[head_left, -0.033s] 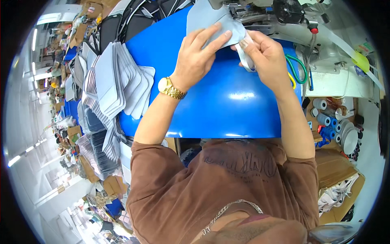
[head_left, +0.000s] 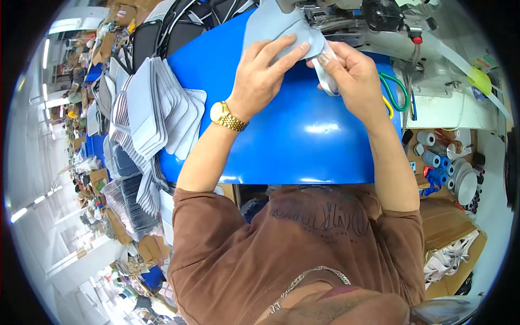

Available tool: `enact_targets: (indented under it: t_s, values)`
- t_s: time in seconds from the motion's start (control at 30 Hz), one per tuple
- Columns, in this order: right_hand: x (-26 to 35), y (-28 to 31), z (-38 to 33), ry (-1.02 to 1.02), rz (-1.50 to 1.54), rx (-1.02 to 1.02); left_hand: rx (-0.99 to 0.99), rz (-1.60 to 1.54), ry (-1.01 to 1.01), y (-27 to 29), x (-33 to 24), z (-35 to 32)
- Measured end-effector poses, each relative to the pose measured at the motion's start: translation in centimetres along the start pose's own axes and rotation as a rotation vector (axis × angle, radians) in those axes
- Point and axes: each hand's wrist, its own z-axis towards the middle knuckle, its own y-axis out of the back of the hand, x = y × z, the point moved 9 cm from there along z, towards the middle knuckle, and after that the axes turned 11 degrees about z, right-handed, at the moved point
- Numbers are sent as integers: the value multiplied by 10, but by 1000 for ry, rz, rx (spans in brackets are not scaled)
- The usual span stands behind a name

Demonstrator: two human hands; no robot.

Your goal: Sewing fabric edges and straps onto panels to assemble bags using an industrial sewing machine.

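Note:
A pale grey fabric panel (head_left: pixel 265 21) lies at the far edge of the blue tabletop (head_left: pixel 303 149), partly beneath the head of a sewing machine (head_left: pixel 341 24). My left hand (head_left: pixel 262 70) rests on its near part with the fingers spread, a gold watch on the wrist. At the panel's right corner, my right hand (head_left: pixel 352 70) pinches a white strap (head_left: pixel 326 82) between thumb and fingers. The strap hangs in a loop below the fingers. Where strap and panel meet is partly hidden by the fingers.
Fanned grey panels (head_left: pixel 147 111) lie on the table's left, with black padded pieces (head_left: pixel 181 35) behind. Green-handled scissors (head_left: pixel 400 92) lie to the right of my right hand. Thread spools (head_left: pixel 431 158) and an open cardboard box (head_left: pixel 455 216) stand lower right.
The grey panel has shifted slightly left, with my left hand on it. My right hand has moved a little left too, still pinching the strap.

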Motion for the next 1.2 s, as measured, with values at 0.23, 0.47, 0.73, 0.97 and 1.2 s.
enact_targets:
  t_s: [0.23,0.47,0.73,0.97,1.2]
  values:
    - [0,1,1,29,-83,-71,65,225,-135,16,-17,29]
    - [5,-1,3,10,-118,-122,182,355,-55,22,-25,54]
    - [14,-1,3,145,-378,-117,385,326,26,11,-53,75]
    - [-5,13,-1,25,-34,-9,243,-325,205,32,-60,23]
    - [-7,10,2,75,49,69,166,-72,-26,27,-104,-37]
